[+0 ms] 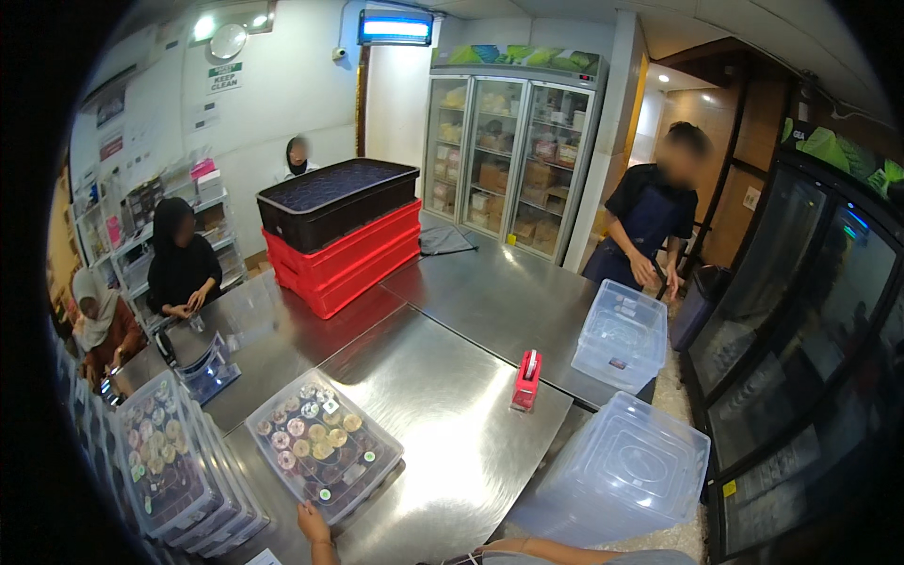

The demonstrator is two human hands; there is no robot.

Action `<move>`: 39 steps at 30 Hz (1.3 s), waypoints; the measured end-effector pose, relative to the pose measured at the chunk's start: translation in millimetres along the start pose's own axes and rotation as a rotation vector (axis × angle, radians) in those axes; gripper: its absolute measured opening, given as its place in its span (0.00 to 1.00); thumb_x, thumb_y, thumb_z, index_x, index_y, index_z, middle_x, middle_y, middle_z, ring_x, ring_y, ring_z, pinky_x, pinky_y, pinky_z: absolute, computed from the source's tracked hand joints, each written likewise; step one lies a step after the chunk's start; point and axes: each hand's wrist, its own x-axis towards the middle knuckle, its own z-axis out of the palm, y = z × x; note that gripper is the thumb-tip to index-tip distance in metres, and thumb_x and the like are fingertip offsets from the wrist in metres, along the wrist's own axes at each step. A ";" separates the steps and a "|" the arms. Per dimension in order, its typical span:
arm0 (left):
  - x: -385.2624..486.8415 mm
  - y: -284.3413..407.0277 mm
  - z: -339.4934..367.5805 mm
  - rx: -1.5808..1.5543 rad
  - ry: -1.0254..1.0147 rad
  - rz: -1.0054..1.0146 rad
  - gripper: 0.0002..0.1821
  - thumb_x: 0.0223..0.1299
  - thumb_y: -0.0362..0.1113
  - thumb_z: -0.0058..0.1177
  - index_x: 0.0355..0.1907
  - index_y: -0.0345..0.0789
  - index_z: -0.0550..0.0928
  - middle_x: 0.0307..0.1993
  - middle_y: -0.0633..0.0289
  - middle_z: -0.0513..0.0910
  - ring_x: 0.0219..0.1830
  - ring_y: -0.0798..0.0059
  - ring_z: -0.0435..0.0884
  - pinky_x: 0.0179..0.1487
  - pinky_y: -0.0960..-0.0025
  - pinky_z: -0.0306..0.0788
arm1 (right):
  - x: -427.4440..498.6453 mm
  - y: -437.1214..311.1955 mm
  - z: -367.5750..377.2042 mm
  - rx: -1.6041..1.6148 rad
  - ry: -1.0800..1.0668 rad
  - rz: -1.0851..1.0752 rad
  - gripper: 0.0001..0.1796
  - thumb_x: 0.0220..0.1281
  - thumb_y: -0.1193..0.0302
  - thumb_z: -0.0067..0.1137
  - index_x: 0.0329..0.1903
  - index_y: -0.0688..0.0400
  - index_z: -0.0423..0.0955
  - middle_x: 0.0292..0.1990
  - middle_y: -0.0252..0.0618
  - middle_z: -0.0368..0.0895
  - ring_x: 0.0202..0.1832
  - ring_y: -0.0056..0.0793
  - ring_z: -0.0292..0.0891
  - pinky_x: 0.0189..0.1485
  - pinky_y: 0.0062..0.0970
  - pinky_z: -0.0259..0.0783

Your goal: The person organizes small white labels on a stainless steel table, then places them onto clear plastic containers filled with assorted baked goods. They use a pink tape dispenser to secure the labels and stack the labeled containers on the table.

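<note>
My left hand [311, 521] grips the near corner of a clear, lidded plastic container [381, 487] on the steel table. Rows of small round cups or pastries with pale, yellow and dark tops show through its lid. Green-and-white round stickers lie over some of them. At the bottom edge, my right forearm [565, 549] lies across the front of my body; its hand is only partly in view, and its fingers cannot be made out. To the left of the container stands a stack of similar filled containers [169, 452].
A red tape dispenser [526, 381] stands on the steel table [452, 353]. Red crates [353, 261] carry a black crate [339, 205] at the back. Clear bins [621, 339] and stacked clear tubs [621, 466] stand right. A co-worker [643, 212] stands behind the bins; several people are across the room.
</note>
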 end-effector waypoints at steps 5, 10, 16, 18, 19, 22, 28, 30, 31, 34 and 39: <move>7.2 -22.0 13.6 0.001 0.011 -0.005 0.15 0.62 0.40 0.42 0.34 0.27 0.74 0.28 0.40 0.77 0.32 0.43 0.75 0.35 0.54 0.66 | 1.6 -1.8 -3.1 0.010 0.012 -0.008 0.29 0.60 0.56 0.49 0.55 0.66 0.64 0.49 0.53 0.71 0.53 0.43 0.66 0.53 0.35 0.62; 24.2 -49.5 18.8 0.270 -0.242 0.102 0.28 0.63 0.48 0.46 0.61 0.38 0.58 0.48 0.51 0.77 0.42 0.61 0.79 0.45 0.58 0.74 | 3.6 -3.3 -11.0 -0.001 0.032 -0.005 0.27 0.60 0.57 0.50 0.54 0.66 0.65 0.47 0.51 0.72 0.51 0.40 0.67 0.51 0.34 0.64; 12.1 -34.4 28.5 0.020 -0.057 0.028 0.24 0.62 0.46 0.45 0.55 0.36 0.62 0.44 0.49 0.77 0.40 0.57 0.79 0.43 0.57 0.72 | 6.2 -6.3 -22.5 -0.022 0.052 0.005 0.25 0.60 0.59 0.50 0.53 0.66 0.67 0.46 0.48 0.74 0.49 0.38 0.69 0.49 0.31 0.65; 12.0 -21.0 26.0 0.014 -0.049 0.030 0.22 0.62 0.45 0.45 0.54 0.35 0.63 0.43 0.48 0.77 0.40 0.56 0.78 0.43 0.57 0.72 | 9.2 -8.7 -28.7 -0.034 0.060 0.009 0.24 0.60 0.59 0.51 0.52 0.66 0.67 0.45 0.47 0.74 0.49 0.37 0.70 0.48 0.31 0.66; 13.0 -13.6 26.0 0.011 -0.046 0.031 0.22 0.62 0.45 0.45 0.53 0.34 0.64 0.42 0.48 0.77 0.39 0.55 0.78 0.43 0.57 0.72 | 10.4 -10.1 -31.7 -0.040 0.068 0.012 0.24 0.60 0.60 0.51 0.52 0.65 0.67 0.45 0.47 0.75 0.48 0.36 0.70 0.48 0.30 0.66; 14.5 0.0 24.3 0.009 -0.041 0.018 0.20 0.62 0.44 0.44 0.50 0.33 0.65 0.41 0.46 0.77 0.39 0.53 0.78 0.42 0.57 0.71 | 12.8 -11.5 -38.2 -0.052 0.075 0.022 0.23 0.60 0.60 0.51 0.51 0.65 0.68 0.44 0.45 0.75 0.48 0.35 0.71 0.47 0.29 0.67; 17.4 0.5 25.5 0.004 -0.037 0.020 0.17 0.62 0.42 0.44 0.45 0.31 0.69 0.37 0.44 0.77 0.37 0.50 0.77 0.40 0.56 0.70 | 14.5 -9.6 -39.5 -0.061 0.080 0.028 0.21 0.61 0.62 0.51 0.50 0.65 0.69 0.42 0.43 0.77 0.46 0.32 0.73 0.44 0.27 0.69; 17.5 -4.2 27.3 0.002 -0.035 0.018 0.16 0.61 0.41 0.43 0.43 0.30 0.70 0.36 0.43 0.78 0.37 0.48 0.77 0.40 0.56 0.69 | 15.5 -8.7 -38.5 -0.065 0.080 0.023 0.21 0.61 0.62 0.52 0.50 0.65 0.70 0.42 0.42 0.78 0.45 0.31 0.74 0.43 0.26 0.70; 18.1 -6.7 27.7 -0.001 -0.032 0.018 0.16 0.61 0.41 0.43 0.42 0.30 0.71 0.35 0.43 0.78 0.36 0.48 0.77 0.40 0.56 0.69 | 15.7 -9.0 -37.7 -0.067 0.076 0.014 0.20 0.61 0.63 0.52 0.49 0.65 0.70 0.42 0.41 0.78 0.45 0.31 0.74 0.43 0.26 0.70; 18.7 -11.4 27.8 -0.015 -0.012 0.030 0.15 0.61 0.40 0.43 0.40 0.29 0.72 0.33 0.42 0.78 0.36 0.46 0.76 0.39 0.56 0.69 | 16.6 -15.4 -40.2 -0.090 0.083 -0.008 0.19 0.61 0.63 0.52 0.49 0.65 0.70 0.41 0.40 0.79 0.44 0.29 0.75 0.42 0.25 0.71; 3.3 -12.9 9.8 -0.075 0.038 0.080 0.14 0.60 0.39 0.44 0.37 0.28 0.75 0.32 0.41 0.78 0.36 0.44 0.76 0.40 0.55 0.68 | 13.6 -54.2 -52.8 -0.326 0.205 0.028 0.18 0.61 0.65 0.52 0.48 0.65 0.71 0.39 0.38 0.80 0.42 0.27 0.77 0.40 0.23 0.72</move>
